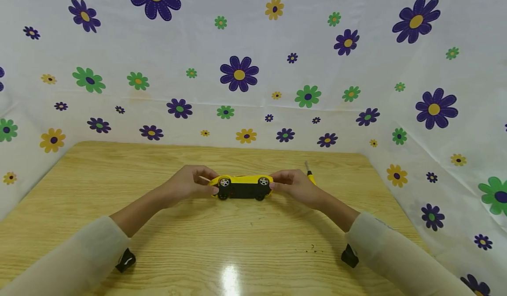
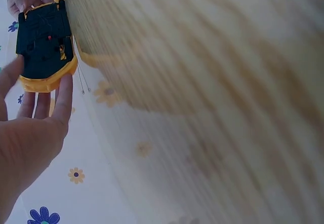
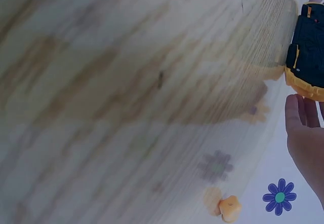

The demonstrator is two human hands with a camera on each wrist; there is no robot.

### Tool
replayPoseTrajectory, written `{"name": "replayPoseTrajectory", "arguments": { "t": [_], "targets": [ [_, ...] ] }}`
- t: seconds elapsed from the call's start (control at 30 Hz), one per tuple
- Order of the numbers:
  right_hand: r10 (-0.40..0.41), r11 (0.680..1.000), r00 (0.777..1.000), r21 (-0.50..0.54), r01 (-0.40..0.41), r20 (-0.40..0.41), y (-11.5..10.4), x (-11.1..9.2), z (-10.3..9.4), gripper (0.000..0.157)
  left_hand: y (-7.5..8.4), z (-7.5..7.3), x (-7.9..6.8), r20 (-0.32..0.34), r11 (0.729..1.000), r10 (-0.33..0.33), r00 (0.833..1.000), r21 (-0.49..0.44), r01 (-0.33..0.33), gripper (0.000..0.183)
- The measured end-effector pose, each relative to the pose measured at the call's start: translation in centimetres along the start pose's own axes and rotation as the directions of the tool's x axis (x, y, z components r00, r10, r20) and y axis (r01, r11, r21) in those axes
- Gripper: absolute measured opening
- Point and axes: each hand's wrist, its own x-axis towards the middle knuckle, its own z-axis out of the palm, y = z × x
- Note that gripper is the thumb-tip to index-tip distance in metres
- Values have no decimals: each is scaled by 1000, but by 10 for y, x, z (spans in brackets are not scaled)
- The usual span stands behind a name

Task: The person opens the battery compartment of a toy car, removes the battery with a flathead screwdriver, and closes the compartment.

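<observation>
A yellow toy car [image 1: 243, 180] is tipped so that its black underside [image 1: 244, 190] and silver-hubbed wheels face me. My left hand [image 1: 190, 183] grips its left end, thumb on the underside and fingers behind. At the other end, my right hand [image 1: 296, 186] pinches the car between thumb and fingers. The left wrist view shows the black base [image 2: 45, 44] rimmed by yellow body, with two thin wire-like pieces [image 2: 83, 79] beside it. Only part of the car [image 3: 310, 46] shows in the right wrist view.
Behind the right hand lies a screwdriver [image 1: 311, 178] with a yellow and black handle. Small dark bits [image 1: 313, 248] dot the wooden table [image 1: 222, 238] at front right. A white flowered cloth [image 1: 253, 36] hangs around the back and sides.
</observation>
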Motion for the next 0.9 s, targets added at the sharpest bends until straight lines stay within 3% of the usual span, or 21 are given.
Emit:
{"name": "replayPoseTrajectory", "arguments": {
  "t": [0.17,0.4,0.9],
  "targets": [
    [-25,1000,1000,0,25,-5,-1,0,0,28,0,0,0,-3,1000,-5,1000,-9,5,36],
    [-40,996,998,-85,36,-46,-2,-1,3,28,-1,0,0,-42,1000,-20,999,-18,20,33],
    [-29,999,996,-34,26,-90,-4,-5,6,25,0,0,-3,-76,991,-40,996,-130,30,41]
  ]
}}
